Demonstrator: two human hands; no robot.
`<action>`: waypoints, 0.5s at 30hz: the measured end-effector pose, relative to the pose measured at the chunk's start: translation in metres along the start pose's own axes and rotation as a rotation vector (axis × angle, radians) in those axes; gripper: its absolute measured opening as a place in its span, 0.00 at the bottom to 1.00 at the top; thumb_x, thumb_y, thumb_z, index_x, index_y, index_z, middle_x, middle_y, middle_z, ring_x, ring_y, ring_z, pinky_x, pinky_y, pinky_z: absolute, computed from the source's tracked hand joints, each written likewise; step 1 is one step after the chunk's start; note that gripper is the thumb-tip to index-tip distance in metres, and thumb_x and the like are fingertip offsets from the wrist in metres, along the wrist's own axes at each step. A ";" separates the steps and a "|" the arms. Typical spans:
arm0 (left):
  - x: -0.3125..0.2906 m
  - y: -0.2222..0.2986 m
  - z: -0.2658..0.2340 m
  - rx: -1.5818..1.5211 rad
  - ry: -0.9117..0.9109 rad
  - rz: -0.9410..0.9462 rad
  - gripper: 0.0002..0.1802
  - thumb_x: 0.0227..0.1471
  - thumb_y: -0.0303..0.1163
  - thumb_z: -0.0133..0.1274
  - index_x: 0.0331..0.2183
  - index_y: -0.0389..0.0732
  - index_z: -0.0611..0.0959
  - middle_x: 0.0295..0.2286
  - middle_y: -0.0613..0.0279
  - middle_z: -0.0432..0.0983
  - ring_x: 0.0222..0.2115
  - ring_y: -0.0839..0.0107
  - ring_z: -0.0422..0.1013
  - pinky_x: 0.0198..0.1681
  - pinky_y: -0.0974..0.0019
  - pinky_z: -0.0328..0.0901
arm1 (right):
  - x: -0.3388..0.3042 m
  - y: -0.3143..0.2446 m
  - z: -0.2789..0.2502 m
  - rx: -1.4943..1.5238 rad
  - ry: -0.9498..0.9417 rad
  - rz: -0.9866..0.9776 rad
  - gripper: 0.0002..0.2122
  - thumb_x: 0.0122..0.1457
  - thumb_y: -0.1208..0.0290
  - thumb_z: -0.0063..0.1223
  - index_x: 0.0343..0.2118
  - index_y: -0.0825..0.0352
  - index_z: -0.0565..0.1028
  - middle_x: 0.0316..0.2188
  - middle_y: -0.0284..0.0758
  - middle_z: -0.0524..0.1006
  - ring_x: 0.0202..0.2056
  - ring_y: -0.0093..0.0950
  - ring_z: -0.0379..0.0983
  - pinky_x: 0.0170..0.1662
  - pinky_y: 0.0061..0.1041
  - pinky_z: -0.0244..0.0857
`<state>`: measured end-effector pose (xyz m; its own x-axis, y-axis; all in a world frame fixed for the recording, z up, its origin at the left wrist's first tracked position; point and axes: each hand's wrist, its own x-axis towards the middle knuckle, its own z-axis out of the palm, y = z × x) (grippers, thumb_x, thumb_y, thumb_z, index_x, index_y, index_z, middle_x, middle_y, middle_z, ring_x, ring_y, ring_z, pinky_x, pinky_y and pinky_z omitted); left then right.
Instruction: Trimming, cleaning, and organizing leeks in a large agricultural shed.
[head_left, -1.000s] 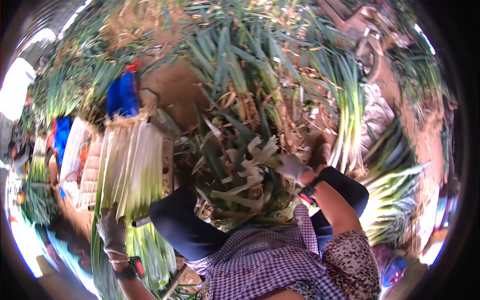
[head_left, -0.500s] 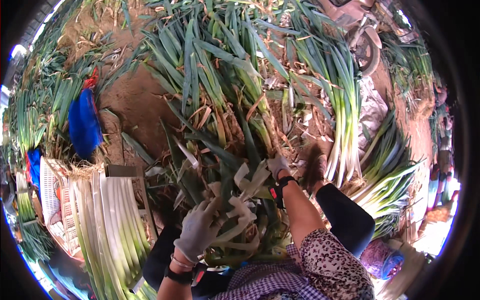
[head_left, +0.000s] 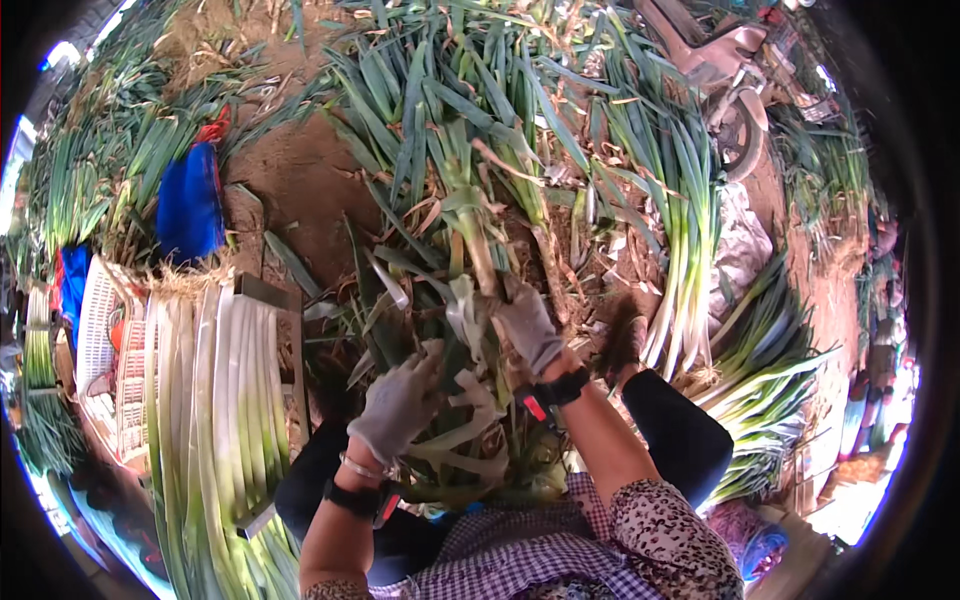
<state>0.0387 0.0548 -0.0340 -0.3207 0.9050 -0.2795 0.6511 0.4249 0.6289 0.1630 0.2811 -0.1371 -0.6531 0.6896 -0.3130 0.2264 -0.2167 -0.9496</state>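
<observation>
White-gloved: clamped with right hand (head_left: 527, 325) on leek (head_left: 478, 250), at base, centre-front, likely for firm purchase. Loosely open with left hand (head_left: 395, 408), above scraps (head_left: 478, 402), probably bearing no load.

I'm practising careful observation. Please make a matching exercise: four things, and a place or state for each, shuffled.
1. Right hand in pale glove
2. Blue, red-topped cloth
3. Row of pale, straight leeks
4. Dark, round vehicle wheel

A. Upper right of the picture
B. Lying side by side
C. At the lower end of a leafy leek
D. Above the row's roots in the picture

Pairs: 1-C, 2-D, 3-B, 4-A
</observation>
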 end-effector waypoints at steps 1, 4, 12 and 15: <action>0.001 -0.002 0.002 -0.010 0.026 0.016 0.26 0.55 0.36 0.61 0.55 0.43 0.79 0.36 0.46 0.79 0.40 0.43 0.76 0.44 0.47 0.70 | -0.021 -0.003 0.006 -0.025 0.012 -0.034 0.22 0.62 0.69 0.66 0.55 0.75 0.76 0.41 0.35 0.79 0.39 0.21 0.73 0.43 0.23 0.69; 0.009 -0.017 0.014 -0.053 0.143 0.068 0.23 0.58 0.41 0.59 0.51 0.37 0.80 0.38 0.42 0.81 0.40 0.42 0.77 0.44 0.48 0.71 | -0.080 0.037 -0.003 0.066 -0.024 0.154 0.20 0.61 0.68 0.67 0.52 0.74 0.76 0.35 0.31 0.80 0.33 0.21 0.72 0.36 0.24 0.68; -0.003 0.000 -0.020 -1.527 0.144 -0.257 0.27 0.71 0.51 0.43 0.47 0.35 0.81 0.40 0.52 0.84 0.38 0.57 0.80 0.42 0.52 0.75 | -0.244 -0.078 0.010 -0.320 -0.166 0.062 0.20 0.60 0.69 0.65 0.54 0.69 0.79 0.29 0.30 0.81 0.28 0.20 0.73 0.31 0.23 0.67; -0.016 0.014 -0.033 -1.944 0.103 0.054 0.29 0.73 0.51 0.38 0.49 0.34 0.80 0.40 0.55 0.83 0.38 0.62 0.80 0.45 0.55 0.77 | -0.247 -0.075 0.001 -0.265 -0.335 0.169 0.24 0.59 0.67 0.66 0.57 0.71 0.76 0.35 0.31 0.81 0.33 0.21 0.76 0.36 0.22 0.70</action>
<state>0.0303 0.0456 0.0036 -0.4096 0.8791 -0.2439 -0.8425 -0.2620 0.4707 0.3065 0.1258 0.0116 -0.7789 0.3884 -0.4924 0.4987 -0.0925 -0.8619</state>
